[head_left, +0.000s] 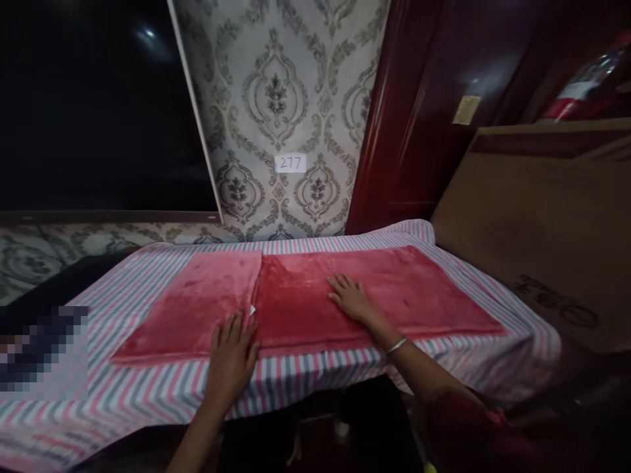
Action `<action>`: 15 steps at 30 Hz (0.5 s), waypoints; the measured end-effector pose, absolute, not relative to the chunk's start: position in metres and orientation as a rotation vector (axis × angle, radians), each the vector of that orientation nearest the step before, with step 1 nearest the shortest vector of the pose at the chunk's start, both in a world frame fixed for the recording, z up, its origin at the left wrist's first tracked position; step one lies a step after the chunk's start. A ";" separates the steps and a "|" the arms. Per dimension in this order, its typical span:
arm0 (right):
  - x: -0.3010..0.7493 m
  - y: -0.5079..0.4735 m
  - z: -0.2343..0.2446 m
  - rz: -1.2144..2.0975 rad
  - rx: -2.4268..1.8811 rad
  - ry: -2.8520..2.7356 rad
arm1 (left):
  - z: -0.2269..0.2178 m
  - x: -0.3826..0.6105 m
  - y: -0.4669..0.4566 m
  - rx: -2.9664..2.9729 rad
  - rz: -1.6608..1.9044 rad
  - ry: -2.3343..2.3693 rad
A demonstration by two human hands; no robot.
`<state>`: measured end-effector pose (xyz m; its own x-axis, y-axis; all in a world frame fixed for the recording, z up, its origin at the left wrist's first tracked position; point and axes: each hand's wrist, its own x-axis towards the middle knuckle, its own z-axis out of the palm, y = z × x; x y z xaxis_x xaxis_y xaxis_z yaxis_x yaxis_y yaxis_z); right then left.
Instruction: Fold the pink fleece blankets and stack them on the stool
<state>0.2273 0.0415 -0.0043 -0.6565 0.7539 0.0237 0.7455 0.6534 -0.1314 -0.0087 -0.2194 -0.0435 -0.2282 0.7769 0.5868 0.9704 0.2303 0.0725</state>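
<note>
Two open hands lie flat, grasping nothing: the left hand [231,360] at the near edge of a red fleece blanket [389,289], the right hand [349,297] on top of it, over a striped sheet [315,371].

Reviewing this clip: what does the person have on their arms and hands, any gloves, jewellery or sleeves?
The left hand and right hand are bare, without gloves. A thin silver bangle circles the right wrist; none shows on the left. The right arm is bare up to a dark red sleeve.
</note>
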 end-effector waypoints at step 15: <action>0.421 0.069 -0.052 -0.059 -1.557 -2.395 | -0.037 0.005 -0.187 -2.108 -0.531 -1.872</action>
<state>0.4211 0.0690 -0.0518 -0.3782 0.8893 0.2572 0.9009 0.4175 -0.1187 0.0051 -0.1866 -0.0373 0.0966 0.8915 0.4427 0.9911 -0.1271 0.0396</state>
